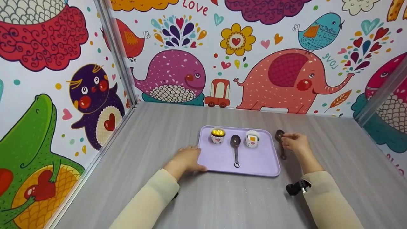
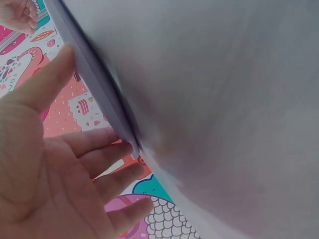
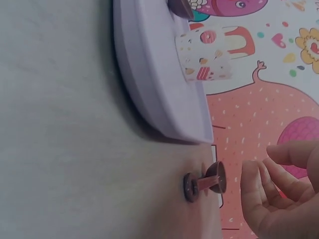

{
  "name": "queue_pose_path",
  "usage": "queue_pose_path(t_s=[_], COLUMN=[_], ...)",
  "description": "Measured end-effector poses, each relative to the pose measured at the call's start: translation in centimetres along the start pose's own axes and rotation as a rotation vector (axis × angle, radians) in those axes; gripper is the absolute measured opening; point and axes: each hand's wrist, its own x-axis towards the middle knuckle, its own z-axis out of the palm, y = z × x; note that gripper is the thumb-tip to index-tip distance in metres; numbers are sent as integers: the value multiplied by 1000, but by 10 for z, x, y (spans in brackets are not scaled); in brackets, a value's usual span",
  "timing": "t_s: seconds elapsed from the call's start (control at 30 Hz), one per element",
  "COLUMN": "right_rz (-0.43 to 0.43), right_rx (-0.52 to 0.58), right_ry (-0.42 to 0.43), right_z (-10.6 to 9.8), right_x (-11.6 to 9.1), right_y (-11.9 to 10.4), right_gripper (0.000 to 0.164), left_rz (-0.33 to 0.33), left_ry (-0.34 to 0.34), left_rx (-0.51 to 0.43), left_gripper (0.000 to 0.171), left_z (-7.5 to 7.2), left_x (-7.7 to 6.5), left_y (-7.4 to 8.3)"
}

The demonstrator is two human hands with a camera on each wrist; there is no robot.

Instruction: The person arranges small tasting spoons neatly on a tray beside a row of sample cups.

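A lilac tray (image 1: 219,160) lies on the grey table, and a dark brown spoon (image 1: 236,149) rests in its middle. Left of that spoon stands a small patterned paper cup (image 1: 218,139) with yellow pieces in it. On its right is another patterned cup (image 1: 251,143) holding something white and orange. My left hand (image 1: 187,158) touches the tray's front left corner, with thumb and fingertips along the rim. Beside the tray's right edge lies a second brown spoon (image 3: 204,184). Near its bowl my right hand (image 3: 284,189) hovers with bent fingers, apart from the spoon and holding nothing.
Walls printed with cartoon animals (image 1: 279,82) stand behind and at both sides of the table (image 1: 229,203). Metal posts (image 1: 117,54) mark the corners. A black strap (image 1: 297,187) with a device is on the right wrist.
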Motion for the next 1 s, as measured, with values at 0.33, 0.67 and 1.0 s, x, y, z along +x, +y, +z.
queue_pose_path(t_s=[0.33, 0.67, 1.0], right_rz=[59, 155, 198], right_rx=[32, -12, -67], right_ry=[6, 17, 8], right_z=[-4, -3, -3], right_x=[9, 13, 19], right_y=[9, 12, 19], right_gripper=[21, 20, 22], left_rz=[8, 5, 1], left_ry=[0, -3, -1], left_rx=[-8, -6, -6], left_gripper=[87, 87, 88], left_z=[-1, -1, 0], left_x=[0, -1, 0], left_y=[0, 1, -1])
